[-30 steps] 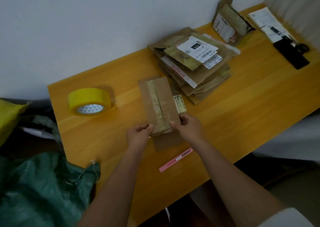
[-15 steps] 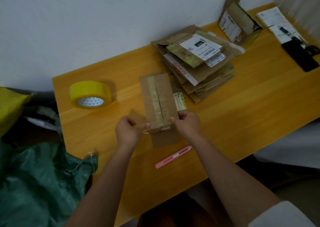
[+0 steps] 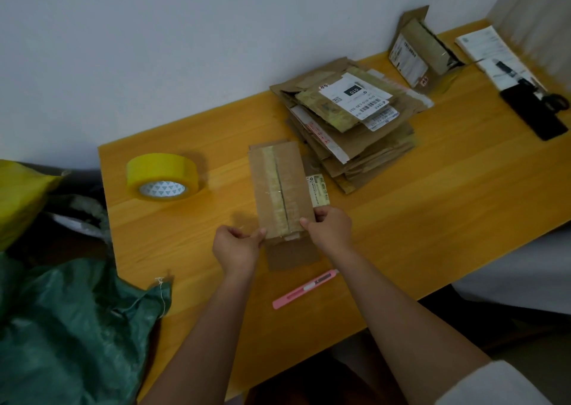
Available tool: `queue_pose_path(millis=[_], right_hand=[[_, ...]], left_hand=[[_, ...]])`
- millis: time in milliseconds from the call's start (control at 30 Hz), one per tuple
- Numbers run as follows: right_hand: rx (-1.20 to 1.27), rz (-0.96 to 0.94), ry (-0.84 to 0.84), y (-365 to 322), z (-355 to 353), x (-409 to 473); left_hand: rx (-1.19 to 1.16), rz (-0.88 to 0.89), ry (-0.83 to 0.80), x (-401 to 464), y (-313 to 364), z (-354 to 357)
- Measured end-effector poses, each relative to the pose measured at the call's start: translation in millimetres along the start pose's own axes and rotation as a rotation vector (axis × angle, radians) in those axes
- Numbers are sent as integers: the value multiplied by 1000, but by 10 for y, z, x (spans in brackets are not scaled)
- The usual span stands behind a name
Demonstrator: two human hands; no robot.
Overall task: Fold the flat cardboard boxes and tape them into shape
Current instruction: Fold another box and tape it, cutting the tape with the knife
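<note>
Your left hand point(image 3: 236, 245) pinches near left corner of flat cardboard box point(image 3: 279, 191); right hand point(image 3: 330, 227) pinches near right edge. Box lies mid-table, just beyond your hands, old tape along centre seam, loose flap toward you. Judge it light, stiff along panels, floppy at creases; taped strip likely slick, so hold bare edges near corners. Pink box cutter point(image 3: 304, 289) nearest you. Smooth wooden table point(image 3: 432, 219). Yellow tape roll point(image 3: 162, 176) left, well apart. Stack of flattened boxes point(image 3: 355, 123) beyond, right. White wall behind.
</note>
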State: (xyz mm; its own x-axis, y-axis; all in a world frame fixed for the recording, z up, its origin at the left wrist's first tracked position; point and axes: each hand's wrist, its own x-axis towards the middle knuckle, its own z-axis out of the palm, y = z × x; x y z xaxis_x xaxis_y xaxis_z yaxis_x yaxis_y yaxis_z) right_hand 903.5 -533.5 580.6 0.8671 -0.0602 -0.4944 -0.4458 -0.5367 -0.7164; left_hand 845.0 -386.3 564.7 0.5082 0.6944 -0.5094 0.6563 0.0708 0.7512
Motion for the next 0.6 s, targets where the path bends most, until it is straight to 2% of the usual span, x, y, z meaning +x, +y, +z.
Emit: queue_pose_path(millis=[100,233,333,467,600], right_hand=[[-4,14,-10,-21,-11,-5],[-14,34,-11,-45,-21,-2],[-16,39,-20,-74,-18,-13],[-13,45,-24,-75,-29,-9],[-5,52,-35,-73,-42,10]], left_hand=[[-34,-82,-5,-19,36,-3],[-168,-345,-13,-15,77,-1],[-213,-435,-57,-3,114,38],[-147,-411,19,43,185,80],[40,-152,36,1,262,65]])
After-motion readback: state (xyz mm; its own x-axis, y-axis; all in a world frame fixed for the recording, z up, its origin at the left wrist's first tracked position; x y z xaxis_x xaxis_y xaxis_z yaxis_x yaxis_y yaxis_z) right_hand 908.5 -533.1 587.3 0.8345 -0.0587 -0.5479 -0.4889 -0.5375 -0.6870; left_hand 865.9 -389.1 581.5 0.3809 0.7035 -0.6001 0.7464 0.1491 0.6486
